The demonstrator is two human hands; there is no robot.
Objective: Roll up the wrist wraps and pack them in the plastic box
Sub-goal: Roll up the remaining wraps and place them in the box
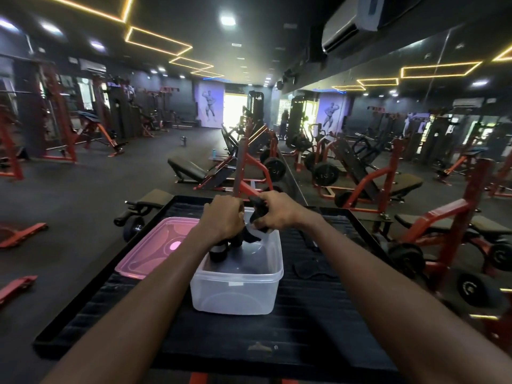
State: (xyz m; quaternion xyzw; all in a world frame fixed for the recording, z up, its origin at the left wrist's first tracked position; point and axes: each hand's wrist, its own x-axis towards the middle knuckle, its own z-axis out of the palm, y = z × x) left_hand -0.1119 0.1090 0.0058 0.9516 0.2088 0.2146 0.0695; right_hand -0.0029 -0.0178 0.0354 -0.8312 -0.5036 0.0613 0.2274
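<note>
A clear plastic box [235, 289] stands open in the middle of a black ribbed platform [304, 328]. Both my hands hover over its far rim. My left hand [221, 217] is closed on the rolled part of a black wrist wrap [250, 236]. My right hand [275, 210] grips the loose strap end of the same wrap. Below my left wrist a rolled black wrap [217, 252] lies inside the box at its left side. Another black wrap [307, 268] lies flat on the platform, right of the box.
The box's pink lid [149, 248] lies on the platform left of the box. Red and black gym benches and weight machines [249, 167] stand beyond the platform and to the right, beside a mirror wall. Dark floor stretches to the left.
</note>
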